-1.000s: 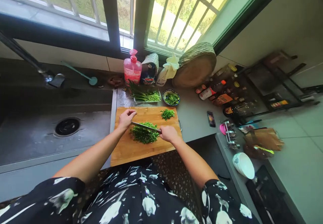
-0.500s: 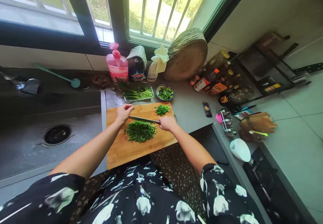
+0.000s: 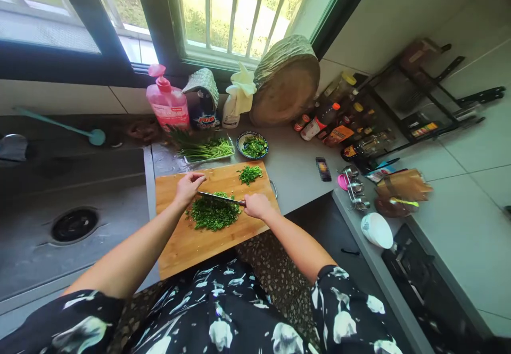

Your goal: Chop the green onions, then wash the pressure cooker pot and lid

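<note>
My right hand (image 3: 257, 206) is wrapped around the handle of a knife (image 3: 219, 198). The blade lies across the far part of a pile of chopped greens (image 3: 215, 213). My left hand (image 3: 189, 188) is closed at the blade's tip, fingers bent and pressed together; the exact contact is partly hidden. Beneath it all is a wooden cutting board (image 3: 179, 250). A smaller heap of chopped greens (image 3: 250, 174) sits at the board's far right corner. Behind the board are a clear tray of long green stalks (image 3: 207, 150) and a patterned bowl with greens (image 3: 254, 145).
A sink (image 3: 120, 199) adjoins the board's left side. Along the window stand a pink pump bottle (image 3: 167, 104), a spray bottle (image 3: 231, 113) and a round wooden block (image 3: 285, 90). Sauce bottles (image 3: 327, 122), a phone-like object (image 3: 323, 169) and a white bowl (image 3: 377, 230) are to the right.
The view has shifted, so the scene sits further left. Both hands and the knife have come nearer to me, and the blade now overlaps the greens pile.
</note>
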`<state>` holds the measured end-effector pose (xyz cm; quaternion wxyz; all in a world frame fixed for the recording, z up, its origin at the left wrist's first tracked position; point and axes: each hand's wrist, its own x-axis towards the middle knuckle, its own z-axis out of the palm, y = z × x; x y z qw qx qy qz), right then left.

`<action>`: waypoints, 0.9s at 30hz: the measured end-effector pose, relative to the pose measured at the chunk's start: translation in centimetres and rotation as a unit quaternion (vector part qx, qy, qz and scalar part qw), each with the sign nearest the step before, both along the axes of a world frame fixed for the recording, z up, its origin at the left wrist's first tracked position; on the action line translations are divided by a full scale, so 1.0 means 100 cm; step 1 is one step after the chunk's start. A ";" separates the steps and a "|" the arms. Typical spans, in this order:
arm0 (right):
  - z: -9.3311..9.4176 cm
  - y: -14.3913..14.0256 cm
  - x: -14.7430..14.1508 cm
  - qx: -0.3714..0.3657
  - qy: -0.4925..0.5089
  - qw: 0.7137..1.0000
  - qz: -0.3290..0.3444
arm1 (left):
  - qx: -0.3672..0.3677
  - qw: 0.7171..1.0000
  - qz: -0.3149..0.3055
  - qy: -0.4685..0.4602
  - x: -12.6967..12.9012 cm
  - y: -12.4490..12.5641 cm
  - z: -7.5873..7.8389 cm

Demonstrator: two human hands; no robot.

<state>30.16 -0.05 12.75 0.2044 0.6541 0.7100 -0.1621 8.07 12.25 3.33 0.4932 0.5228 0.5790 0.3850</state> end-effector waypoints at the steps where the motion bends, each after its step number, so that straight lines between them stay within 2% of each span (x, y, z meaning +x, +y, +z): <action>1: -0.003 -0.004 -0.004 0.001 0.000 1.000 -0.013 | 0.001 1.000 -0.002 -0.001 -0.002 -0.003 -0.001; 5: -0.009 -0.012 -0.007 -0.008 -0.009 0.999 -0.037 | 0.008 1.000 -0.014 0.021 -0.004 -0.010 0.001; 9: 0.008 0.011 0.007 0.001 -0.005 1.000 0.007 | 0.020 1.000 -0.006 0.013 0.005 0.010 0.010; 11: 0.013 0.022 0.013 0.009 -0.010 1.000 0.012 | 0.017 1.000 0.000 0.000 0.011 0.021 0.007; 14: 0.004 0.025 0.018 -0.003 -0.014 1.000 0.006 | -0.005 1.000 0.005 0.007 0.018 0.025 -0.005; 17: -0.010 0.019 0.020 -0.002 -0.025 0.999 -0.023 | 0.006 1.000 -0.005 0.021 0.020 0.017 -0.012; 23: -0.009 0.018 0.018 0.010 -0.002 1.000 0.012 | -0.004 1.000 -0.007 0.022 0.014 0.012 0.000; 27: -0.013 0.008 0.012 0.018 -0.001 1.000 -0.024 | 0.002 1.000 -0.006 0.012 0.013 0.008 -0.004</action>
